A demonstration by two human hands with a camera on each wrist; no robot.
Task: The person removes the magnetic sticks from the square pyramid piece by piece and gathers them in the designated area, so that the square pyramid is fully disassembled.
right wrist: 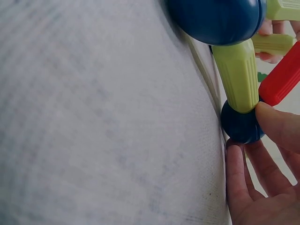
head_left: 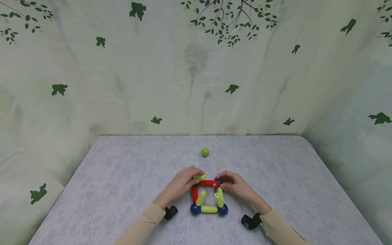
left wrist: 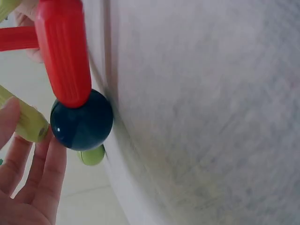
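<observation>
A frame of magnetic building rods and navy balls lies on the table. Its near side has a yellow-green rod between a left ball and a right ball. Two more yellow-green rods rise from these balls. My left hand pinches a loose-ended yellow-green rod beside the far-left ball, which a red side rod meets. With thumb and fingers, my right hand grips the far-right ball. A red rod slants up from that ball.
A light green ball sits farther back on the grey table. Black wrist cameras, left and right, hang beside the forearms. A leaf-patterned curtain stands behind the table.
</observation>
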